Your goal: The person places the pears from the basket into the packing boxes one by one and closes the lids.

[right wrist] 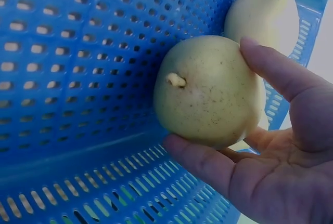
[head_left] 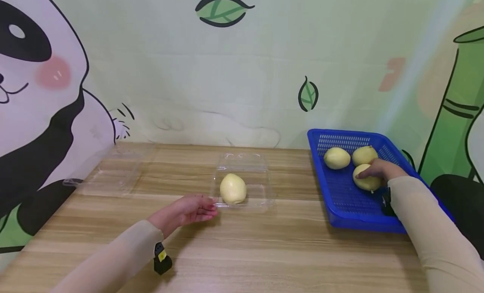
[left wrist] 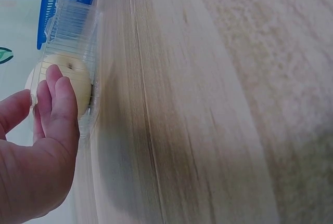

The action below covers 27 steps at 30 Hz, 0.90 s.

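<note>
My left hand (head_left: 194,209) pinches the near left corner of a clear plastic clamshell box (head_left: 261,194), thumb on one side of the rim and fingers on the other. The box lies with its lid raised at the back, and one pale yellow pear (head_left: 232,188) sits in its left half. Inside the blue basket (head_left: 328,204) on the right, my right hand (head_left: 386,170) grips another pear (right wrist: 210,91), its stem toward the wrist camera. Thumb and fingers curl round its sides. Two more pears, one at left (head_left: 337,158) and one behind (head_left: 364,155), lie beside it.
Another clear plastic container (head_left: 109,179) stands at the table's back left. The wooden table (head_left: 242,255) ends at a wall covering (head_left: 181,74) printed with a panda, leaves and bamboo. The basket has perforated raised sides.
</note>
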Motion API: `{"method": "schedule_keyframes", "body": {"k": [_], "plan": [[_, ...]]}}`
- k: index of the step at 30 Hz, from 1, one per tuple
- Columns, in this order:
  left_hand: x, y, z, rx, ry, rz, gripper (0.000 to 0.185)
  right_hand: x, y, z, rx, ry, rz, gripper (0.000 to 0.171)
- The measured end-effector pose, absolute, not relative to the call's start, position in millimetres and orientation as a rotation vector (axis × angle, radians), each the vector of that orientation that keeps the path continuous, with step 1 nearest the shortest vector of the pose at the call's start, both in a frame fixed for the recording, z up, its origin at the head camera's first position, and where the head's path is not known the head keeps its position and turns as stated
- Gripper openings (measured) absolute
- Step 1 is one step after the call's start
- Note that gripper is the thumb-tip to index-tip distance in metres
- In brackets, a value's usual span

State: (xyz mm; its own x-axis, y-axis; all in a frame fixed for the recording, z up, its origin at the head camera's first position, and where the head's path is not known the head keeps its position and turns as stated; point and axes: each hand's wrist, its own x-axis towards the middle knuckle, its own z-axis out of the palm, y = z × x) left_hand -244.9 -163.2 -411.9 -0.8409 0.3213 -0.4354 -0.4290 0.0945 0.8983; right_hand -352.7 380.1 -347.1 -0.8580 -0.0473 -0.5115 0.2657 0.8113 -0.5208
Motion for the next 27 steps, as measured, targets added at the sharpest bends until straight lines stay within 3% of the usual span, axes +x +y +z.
{"method": "schedule_keyframes", "body": {"k": [3,9,15,21,27], "plan": [[-244.9,-163.4,-412.2,-0.102,1.832,1.808,0.016,-346.0,371.8,-340.8,0.158,2.489,-0.765,0.087],[-245.3,-163.7,-413.3,-0.083,1.806,1.823,0.016,-344.7,368.5,-337.3,0.147,2.516,-0.712,0.094],[-244.9,-164.0,-412.7,-0.082,1.807,1.818,0.022,-344.7,372.1,-336.6,0.097,2.599,-0.663,0.089],[-246.2,-163.4,-413.5,-0.079,1.812,1.811,0.029,-341.0,372.1,-330.4,0.124,2.572,-0.779,0.098],[-246.8,-163.5,-414.5,-0.082,1.811,1.812,0.018,-335.7,365.8,-312.4,0.080,2.645,-0.851,0.097]]}}
